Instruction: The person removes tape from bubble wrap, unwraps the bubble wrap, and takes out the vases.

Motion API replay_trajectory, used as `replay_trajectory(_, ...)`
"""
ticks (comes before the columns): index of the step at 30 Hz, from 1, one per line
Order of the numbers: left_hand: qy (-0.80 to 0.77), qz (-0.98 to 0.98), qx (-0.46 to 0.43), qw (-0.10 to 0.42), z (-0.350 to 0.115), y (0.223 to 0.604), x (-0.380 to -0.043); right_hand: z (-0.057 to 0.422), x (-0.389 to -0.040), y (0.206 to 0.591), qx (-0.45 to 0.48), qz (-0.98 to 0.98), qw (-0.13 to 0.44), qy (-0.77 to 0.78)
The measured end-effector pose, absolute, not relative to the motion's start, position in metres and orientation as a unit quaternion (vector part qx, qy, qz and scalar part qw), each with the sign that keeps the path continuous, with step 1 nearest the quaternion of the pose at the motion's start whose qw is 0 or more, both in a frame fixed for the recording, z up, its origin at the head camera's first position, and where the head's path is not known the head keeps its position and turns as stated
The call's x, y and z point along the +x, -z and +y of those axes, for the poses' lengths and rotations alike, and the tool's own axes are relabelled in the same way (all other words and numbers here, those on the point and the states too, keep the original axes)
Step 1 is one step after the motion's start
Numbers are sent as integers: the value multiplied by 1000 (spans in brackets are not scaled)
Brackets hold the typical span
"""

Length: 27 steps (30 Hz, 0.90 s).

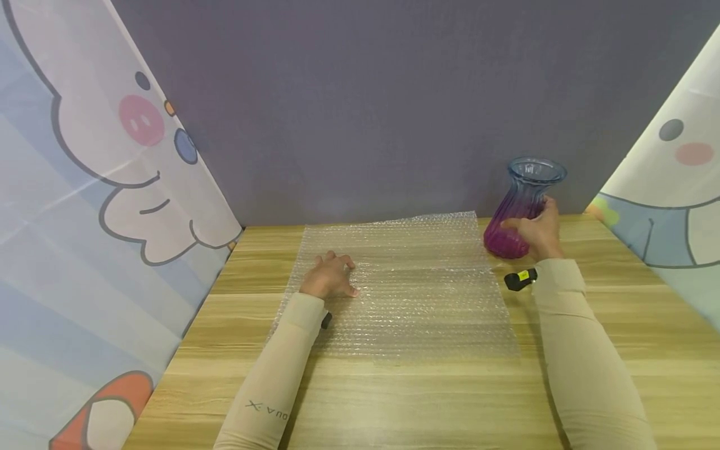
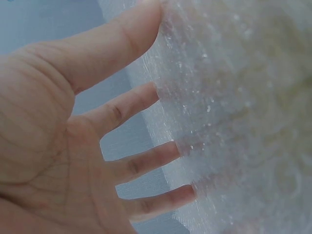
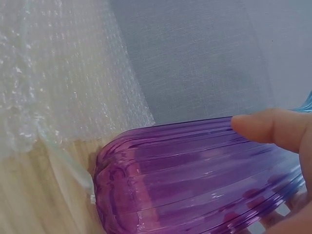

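Observation:
A ribbed glass vase (image 1: 514,212), blue at its flared rim and purple toward its base, leans at the table's right rear. My right hand (image 1: 541,230) grips its body, thumb on the near side; in the right wrist view the fingers show through the glass (image 3: 180,170). A clear sheet of bubble wrap (image 1: 416,287) lies spread flat to the left of the vase. Over its left part rests my left hand (image 1: 330,277), fingers spread and slightly bent, fingertips right at the plastic. The left wrist view shows the palm (image 2: 44,146) with nothing in it.
The wood-grain table (image 1: 427,400) meets a grey panel (image 1: 360,112) at the back, just behind the wrap and vase. Cartoon-printed sheets (image 1: 112,250) stand along the left and right sides. A small black device (image 1: 520,279) sits at the right wrist.

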State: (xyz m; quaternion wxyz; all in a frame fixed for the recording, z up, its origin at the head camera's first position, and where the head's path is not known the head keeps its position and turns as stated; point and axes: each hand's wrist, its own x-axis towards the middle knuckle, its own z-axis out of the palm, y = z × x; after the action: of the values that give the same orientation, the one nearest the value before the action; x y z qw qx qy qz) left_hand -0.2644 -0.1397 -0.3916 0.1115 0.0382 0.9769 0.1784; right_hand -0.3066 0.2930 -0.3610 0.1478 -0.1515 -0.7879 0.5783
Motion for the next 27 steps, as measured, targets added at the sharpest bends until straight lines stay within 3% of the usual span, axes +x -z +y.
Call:
replay_trajectory(13, -180, 975, 51, 120, -141, 391, -264, 294, -310, 373, -134, -809, 160, -550)
replay_trajectory(19, -183, 974, 48, 128, -143, 390, -263, 282, -309, 371, -188, -809, 170, -530)
replay_trajectory(22, -181, 973, 53, 130, -143, 390, -263, 271, -308, 364, -233, -784, 202, -539)
replay_trajectory(27, -165, 976, 55, 133, -144, 389, -264, 249, -301, 346, -269, -694, 302, -596)
